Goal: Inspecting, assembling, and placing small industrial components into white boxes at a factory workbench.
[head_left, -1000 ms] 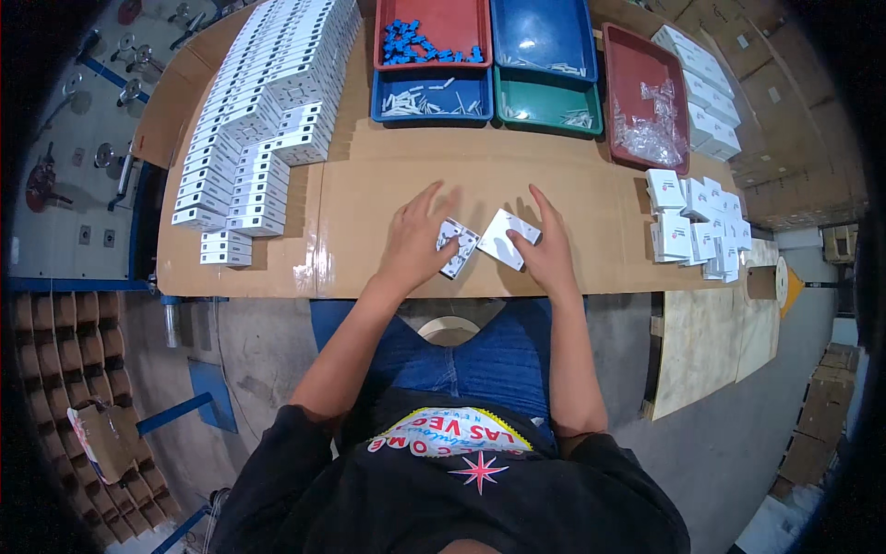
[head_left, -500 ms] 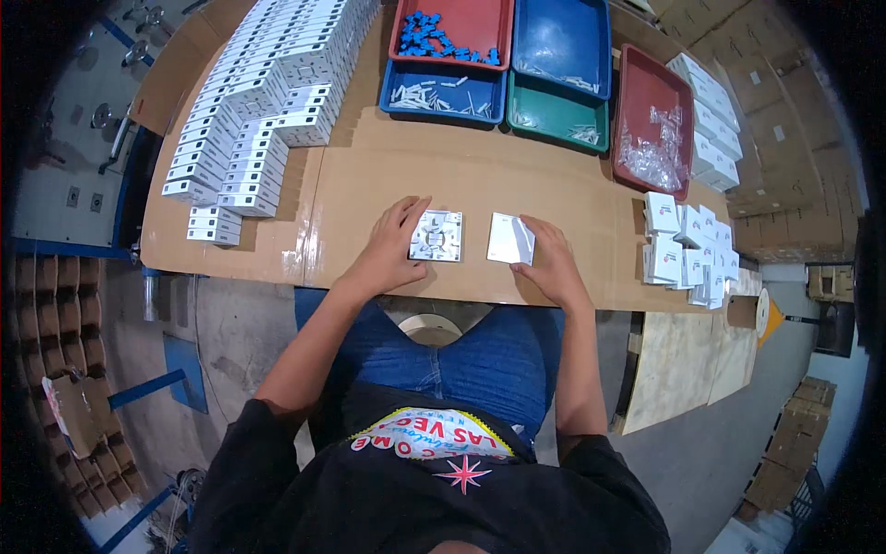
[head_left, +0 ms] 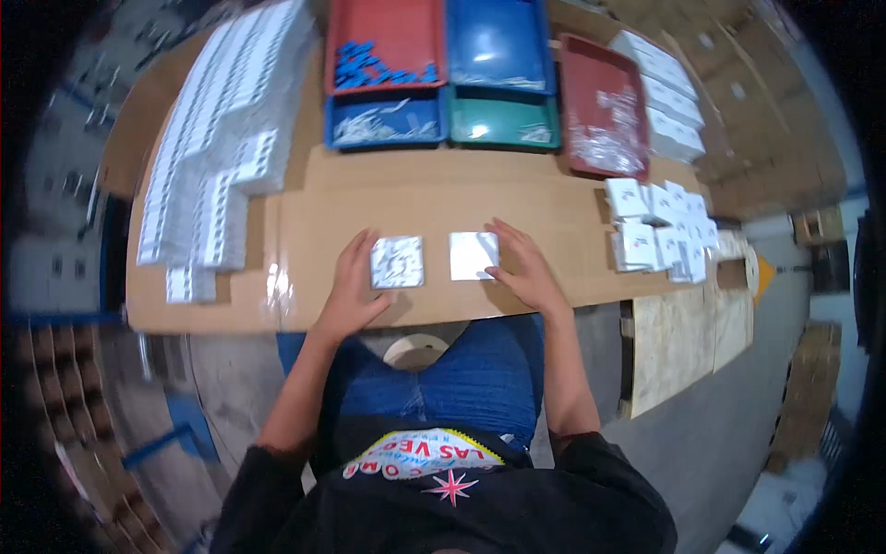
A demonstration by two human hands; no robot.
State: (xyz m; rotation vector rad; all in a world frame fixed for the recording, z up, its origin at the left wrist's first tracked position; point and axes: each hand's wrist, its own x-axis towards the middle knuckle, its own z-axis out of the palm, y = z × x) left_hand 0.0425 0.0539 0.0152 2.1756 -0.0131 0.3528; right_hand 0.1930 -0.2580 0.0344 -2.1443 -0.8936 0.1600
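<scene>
Two pieces — patterned square (head_left: 397, 262) and white plate (head_left: 469, 257) — askew a second ago, now lie straight near the bench's (head_left: 314, 208) front edge, one per hand: left hand (head_left: 349, 284) unclenched alongside, right hand (head_left: 529, 272) touching, grip unclear.

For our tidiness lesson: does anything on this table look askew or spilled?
Nothing looks spilled. The small white packs on the right lie in an uneven cluster, some askew, unlike the neat white stacks on the left.

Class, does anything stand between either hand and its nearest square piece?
Nothing visible does: the left hand is at the left edge of the patterned square, the right hand at the right edge of the plain square.
</scene>
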